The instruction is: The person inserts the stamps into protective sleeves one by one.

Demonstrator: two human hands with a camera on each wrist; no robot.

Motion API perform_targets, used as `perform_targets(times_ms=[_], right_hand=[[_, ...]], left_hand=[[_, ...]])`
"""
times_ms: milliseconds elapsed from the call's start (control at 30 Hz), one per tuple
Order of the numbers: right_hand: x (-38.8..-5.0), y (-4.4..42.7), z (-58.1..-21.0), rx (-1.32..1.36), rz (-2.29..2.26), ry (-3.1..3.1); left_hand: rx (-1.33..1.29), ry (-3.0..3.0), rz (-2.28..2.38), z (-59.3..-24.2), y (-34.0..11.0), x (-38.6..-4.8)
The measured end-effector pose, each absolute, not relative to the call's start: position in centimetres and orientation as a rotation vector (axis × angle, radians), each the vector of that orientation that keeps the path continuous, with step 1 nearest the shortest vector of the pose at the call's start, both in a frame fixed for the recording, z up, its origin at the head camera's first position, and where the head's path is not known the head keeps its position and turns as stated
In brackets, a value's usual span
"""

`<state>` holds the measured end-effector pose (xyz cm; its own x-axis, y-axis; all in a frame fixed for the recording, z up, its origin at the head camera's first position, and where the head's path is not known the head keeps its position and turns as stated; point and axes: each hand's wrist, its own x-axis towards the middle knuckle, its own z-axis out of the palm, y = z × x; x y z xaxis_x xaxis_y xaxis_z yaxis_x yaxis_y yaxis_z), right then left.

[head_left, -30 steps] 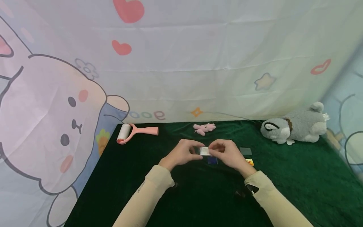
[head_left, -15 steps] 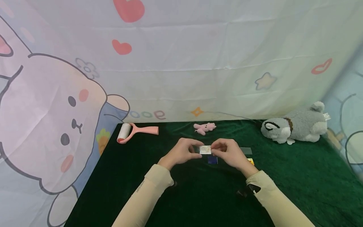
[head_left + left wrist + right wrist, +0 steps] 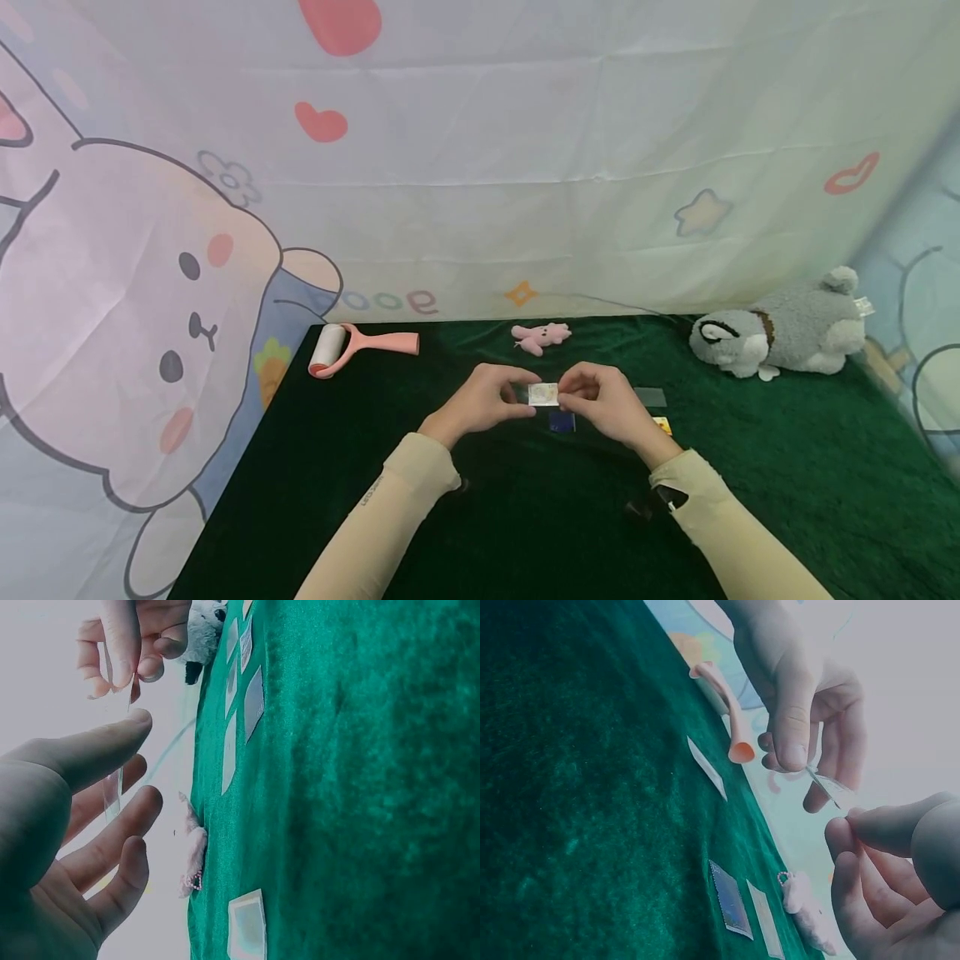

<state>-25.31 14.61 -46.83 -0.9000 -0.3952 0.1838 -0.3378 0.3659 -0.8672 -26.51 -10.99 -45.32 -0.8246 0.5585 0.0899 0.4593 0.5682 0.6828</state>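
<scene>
A small pale rectangular piece (image 3: 543,394), like a stamp with a faint print, is held up above the green cloth between both hands. My left hand (image 3: 487,400) pinches a clear strip (image 3: 112,795), which looks like a sleeve, at the pale piece's left side. With thumb and index fingertip, my right hand (image 3: 603,402) pinches the right end. Whether the pale piece sits inside the clear strip cannot be told. Just below the hands lies a blue stamp (image 3: 562,422) with a toothed edge, seen also in the right wrist view.
Near the right wrist lie a greyish flat card (image 3: 650,397) and a yellow piece (image 3: 662,426). A framed pale piece (image 3: 247,926) lies left. Behind are a pink lint roller (image 3: 378,343), a small pink plush (image 3: 542,337) and a grey plush dog (image 3: 780,329), against a printed curtain.
My right fingertips have shifted slightly right, uncovering more of the pale piece. It now shows its printed face more fully. My left hand has barely moved.
</scene>
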Motion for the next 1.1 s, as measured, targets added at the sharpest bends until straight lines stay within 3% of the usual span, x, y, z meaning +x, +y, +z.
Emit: perform_targets(times_ms=[1100], right_hand=[[-25.21, 14.21, -46.65, -0.612, -1.687, 2.413]], left_hand=[[0.95, 2.676, 1.067, -45.21, -10.49, -26.55]])
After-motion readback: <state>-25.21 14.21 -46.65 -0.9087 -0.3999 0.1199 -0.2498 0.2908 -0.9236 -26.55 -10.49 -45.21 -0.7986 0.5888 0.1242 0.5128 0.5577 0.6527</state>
